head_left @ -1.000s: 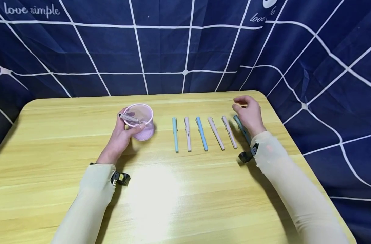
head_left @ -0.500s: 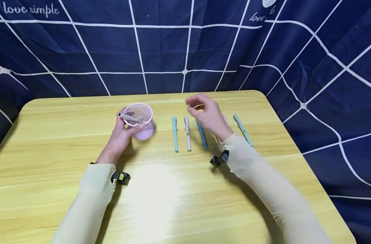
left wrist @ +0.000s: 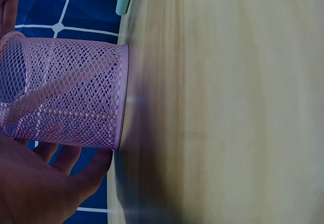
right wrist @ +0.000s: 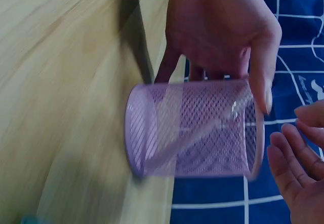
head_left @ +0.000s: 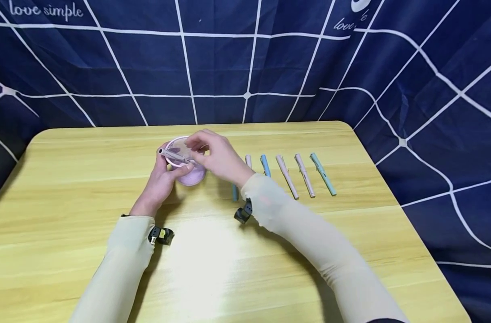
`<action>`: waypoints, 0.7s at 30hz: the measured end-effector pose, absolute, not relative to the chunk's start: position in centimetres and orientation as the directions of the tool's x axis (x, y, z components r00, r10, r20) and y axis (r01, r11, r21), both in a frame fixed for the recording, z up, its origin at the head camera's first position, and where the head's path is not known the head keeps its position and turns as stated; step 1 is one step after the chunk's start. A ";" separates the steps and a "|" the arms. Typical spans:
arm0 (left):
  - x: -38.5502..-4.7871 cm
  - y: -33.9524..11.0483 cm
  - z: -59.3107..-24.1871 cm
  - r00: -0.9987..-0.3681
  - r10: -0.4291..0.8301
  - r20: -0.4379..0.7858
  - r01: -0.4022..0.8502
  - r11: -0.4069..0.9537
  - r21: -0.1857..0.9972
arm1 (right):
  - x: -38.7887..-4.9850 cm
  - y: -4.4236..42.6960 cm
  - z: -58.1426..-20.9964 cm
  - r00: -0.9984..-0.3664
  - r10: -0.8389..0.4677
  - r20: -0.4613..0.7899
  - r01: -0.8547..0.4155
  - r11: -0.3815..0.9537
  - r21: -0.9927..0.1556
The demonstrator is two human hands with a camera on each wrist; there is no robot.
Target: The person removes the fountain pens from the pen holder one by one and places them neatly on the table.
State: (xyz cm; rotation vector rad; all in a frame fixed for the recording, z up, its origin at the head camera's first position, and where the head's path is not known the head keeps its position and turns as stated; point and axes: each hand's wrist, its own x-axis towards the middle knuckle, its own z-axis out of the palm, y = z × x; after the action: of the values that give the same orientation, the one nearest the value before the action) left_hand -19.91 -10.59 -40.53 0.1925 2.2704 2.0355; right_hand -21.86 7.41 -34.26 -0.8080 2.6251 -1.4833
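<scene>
My left hand [head_left: 158, 181] grips a pink mesh pen holder [head_left: 192, 176], its thumb at the rim. The holder stands upright on the table. Inside leans a greyish-lilac pen [head_left: 173, 155], its capped end over the rim; through the mesh its lower part [left wrist: 55, 86] shows. Beside the rim is my right hand [head_left: 219, 154], fingers loosely bent. In the right wrist view these fingers [right wrist: 288, 165] are apart from the holder, and nothing shows between them. The right forearm and hand partly cover a light blue pen [head_left: 235, 192], a lilac pen [head_left: 248, 160] and a blue pen [head_left: 265, 165].
Farther right on the wooden table [head_left: 108, 269] lie two pinkish pens, one [head_left: 287, 176] beside the other [head_left: 305, 175], then a teal pen [head_left: 323, 174]. A dark blue curtain with white lines [head_left: 217, 63] hangs behind the table and along its right side.
My right hand has swept left from above the teal pen, over the row, to the pen holder's rim. My left hand keeps its hold, and the pens lie where they were.
</scene>
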 end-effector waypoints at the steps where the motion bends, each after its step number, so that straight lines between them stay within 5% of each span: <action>1: -19.9 -10.6 -40.5 -0.988 0.152 0.026 0.043 0.108 0.993 | -22.0 7.0 -34.3 -0.864 -0.451 0.224 -0.423 0.408 -0.809; 21: -20.0 -10.6 -40.4 -0.985 0.165 0.056 0.067 0.064 0.996 | -22.8 3.8 -35.1 -0.865 -0.485 0.131 -0.413 0.537 -0.735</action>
State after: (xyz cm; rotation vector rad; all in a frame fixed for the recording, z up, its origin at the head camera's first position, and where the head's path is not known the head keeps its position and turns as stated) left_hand -20.01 -10.61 -40.41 0.2447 2.2373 2.0876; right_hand -22.78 3.81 -35.09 -0.7835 2.6754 -1.2433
